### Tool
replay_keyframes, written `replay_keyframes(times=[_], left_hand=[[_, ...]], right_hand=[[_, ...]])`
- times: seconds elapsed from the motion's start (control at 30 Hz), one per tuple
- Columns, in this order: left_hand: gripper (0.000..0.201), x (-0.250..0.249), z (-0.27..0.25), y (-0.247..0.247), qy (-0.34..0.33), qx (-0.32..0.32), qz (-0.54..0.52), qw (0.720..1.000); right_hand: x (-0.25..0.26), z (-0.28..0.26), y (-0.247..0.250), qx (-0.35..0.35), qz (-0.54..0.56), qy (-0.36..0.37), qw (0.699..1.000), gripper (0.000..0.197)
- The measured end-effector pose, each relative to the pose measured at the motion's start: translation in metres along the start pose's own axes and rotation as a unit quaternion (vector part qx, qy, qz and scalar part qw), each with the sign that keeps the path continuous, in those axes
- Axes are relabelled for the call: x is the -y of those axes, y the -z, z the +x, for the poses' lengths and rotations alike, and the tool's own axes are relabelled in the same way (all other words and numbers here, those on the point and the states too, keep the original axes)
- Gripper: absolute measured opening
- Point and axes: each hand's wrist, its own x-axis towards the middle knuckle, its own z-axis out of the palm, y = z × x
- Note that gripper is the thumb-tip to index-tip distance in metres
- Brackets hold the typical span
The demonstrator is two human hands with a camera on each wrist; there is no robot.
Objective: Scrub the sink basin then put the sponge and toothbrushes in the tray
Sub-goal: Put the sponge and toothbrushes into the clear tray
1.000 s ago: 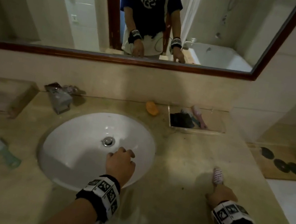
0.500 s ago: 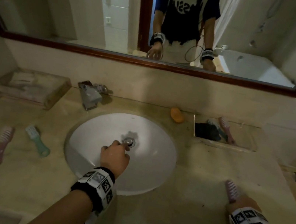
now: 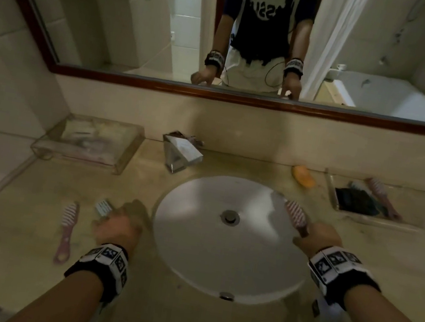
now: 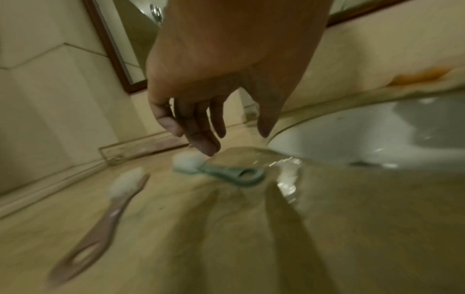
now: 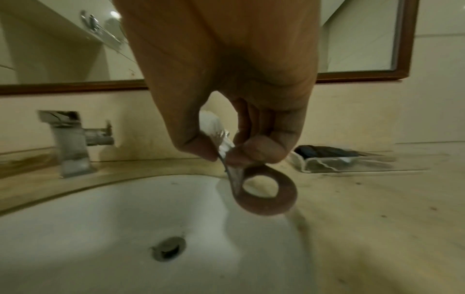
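The white sink basin (image 3: 193, 241) sits in the middle of the counter. My right hand (image 3: 319, 236) pinches the handle of a pink toothbrush (image 3: 296, 214) and holds it over the basin's right rim; its ring end (image 5: 266, 193) hangs below my fingers (image 5: 198, 147). My left hand (image 3: 114, 226) hovers open, fingers (image 4: 201, 143) pointing down, just above a green toothbrush (image 4: 219, 171) on the counter left of the sink. A second pink toothbrush (image 3: 66, 232) lies further left. The clear tray (image 3: 379, 222) at the back right holds a dark sponge (image 3: 355, 201) and a pink toothbrush (image 3: 383, 199).
A chrome faucet (image 3: 180, 155) stands behind the basin, with an orange lump (image 3: 303, 176) to its right. A clear box (image 3: 88, 144) sits at the back left by the wall. The mirror above shows a person's arms. The drain (image 5: 168, 248) is at the basin's bottom.
My left hand has left the basin and moved left to above the green toothbrush. My right hand has carried the pink toothbrush from the right counter to the basin's right rim.
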Motion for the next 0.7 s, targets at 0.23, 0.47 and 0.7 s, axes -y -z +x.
replay_keyframes(times=[0.23, 0.47, 0.7], left_hand=[[0.057, 0.051, 0.038, -0.018, 0.048, 0.038, 0.017, 0.998], [0.055, 0.045, 0.051, -0.013, 0.045, 0.057, -0.048, 0.996], [0.037, 0.049, 0.055, -0.009, 0.014, 0.064, -0.064, 0.996]], right_hand=[[0.075, -0.022, -0.005, -0.041, -0.005, 0.022, 0.999, 0.046], [0.096, -0.03, -0.016, -0.047, 0.004, 0.018, 0.999, 0.048], [0.102, -0.037, -0.022, -0.045, 0.004, 0.019, 0.999, 0.046]])
